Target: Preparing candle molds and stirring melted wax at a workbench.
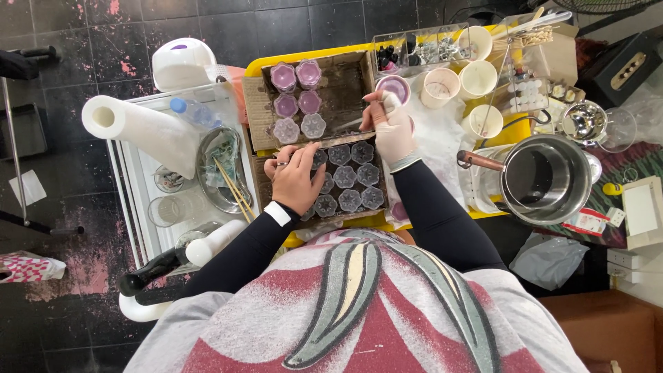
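My left hand (295, 181), bare with a black sleeve, rests over the lower cardboard tray (260, 181) of grey flower-shaped glass holders (345, 177). It pinches a thin metal tool (278, 164). My right hand (391, 128), in a white glove, hovers at the right edge of the upper cardboard tray (345, 86) and grips a thin stick (350, 124) that points left over that tray. Several purple-filled flower holders (297, 93) stand in the upper tray. A paper cup with purple wax (394, 85) sits just above my right hand.
Several paper cups (459, 79) and a clear compartment box (414, 47) stand at the back. A steel pot (545, 179) with a copper handle is at right. At left lie a paper towel roll (141, 128), a metal bowl with sticks (221, 169) and a white domed device (183, 62).
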